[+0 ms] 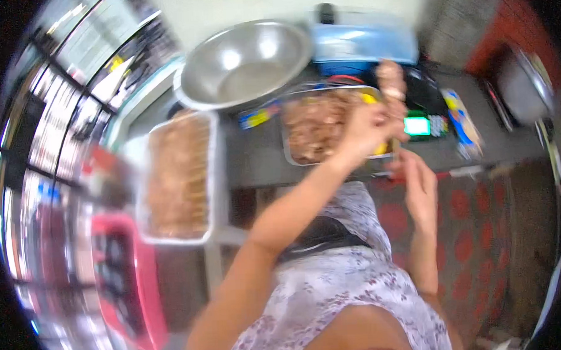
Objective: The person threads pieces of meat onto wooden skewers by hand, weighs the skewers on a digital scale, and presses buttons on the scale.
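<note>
A meat skewer point(390, 86) stands nearly upright in view, with pieces of meat threaded along its upper part. My right hand point(420, 184) is closed around the bare lower end of its stick. Higher up, my left hand point(369, 130) has its fingers pinched against the meat on the stick; blur hides exactly how they grip. Below and beside my left hand lies a tray of raw meat pieces point(316, 126), with something yellow at its right side. A digital scale point(417, 126) with a lit green display is just right of the skewer.
On the left, a white tray point(215, 178) holds rows of filled skewers. A large steel basin point(245, 83) and a blue-lidded container point(365, 43) stand at the back. A pack of sticks point(463, 123) lies right of the scale. A pink-rimmed basket point(149, 293) is low on the left.
</note>
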Action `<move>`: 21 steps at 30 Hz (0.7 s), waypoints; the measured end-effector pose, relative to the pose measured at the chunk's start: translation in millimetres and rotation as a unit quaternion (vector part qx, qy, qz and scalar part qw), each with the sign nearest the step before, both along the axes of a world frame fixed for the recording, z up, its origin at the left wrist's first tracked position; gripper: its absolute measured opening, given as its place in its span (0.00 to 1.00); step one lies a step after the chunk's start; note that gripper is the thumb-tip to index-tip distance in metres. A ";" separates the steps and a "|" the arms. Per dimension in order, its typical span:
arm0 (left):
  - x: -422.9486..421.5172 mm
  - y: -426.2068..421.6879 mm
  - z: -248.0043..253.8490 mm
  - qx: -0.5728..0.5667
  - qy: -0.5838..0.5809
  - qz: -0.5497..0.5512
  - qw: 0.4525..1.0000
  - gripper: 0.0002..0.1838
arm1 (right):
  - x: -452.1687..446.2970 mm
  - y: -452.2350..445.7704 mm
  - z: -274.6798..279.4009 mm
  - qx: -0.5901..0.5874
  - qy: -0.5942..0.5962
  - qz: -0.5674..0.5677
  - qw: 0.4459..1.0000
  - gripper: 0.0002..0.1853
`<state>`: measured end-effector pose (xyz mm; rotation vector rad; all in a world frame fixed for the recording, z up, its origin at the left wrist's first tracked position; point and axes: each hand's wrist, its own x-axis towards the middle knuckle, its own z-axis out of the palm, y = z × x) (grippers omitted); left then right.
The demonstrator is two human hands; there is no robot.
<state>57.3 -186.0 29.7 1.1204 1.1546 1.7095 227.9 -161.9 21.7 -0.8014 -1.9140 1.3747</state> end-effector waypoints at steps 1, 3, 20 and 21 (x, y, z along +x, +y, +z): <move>3.6 -3.9 7.5 -0.025 -0.010 0.016 0.999 0.11 | -4.2 0.7 0.6 -0.043 0.015 0.010 0.999 0.19; 4.6 -5.6 4.8 -0.009 -0.034 0.031 0.999 0.13 | -12.4 0.5 0.4 -0.099 0.055 0.046 0.992 0.18; -25.4 -7.0 -11.9 -0.108 -0.065 -0.036 0.991 0.15 | -61.6 18.5 -22.8 -0.090 0.109 0.103 0.985 0.12; -25.8 -5.7 -15.3 -0.089 -0.063 -0.029 0.994 0.14 | -62.6 19.9 -23.8 -0.091 0.109 0.103 0.984 0.12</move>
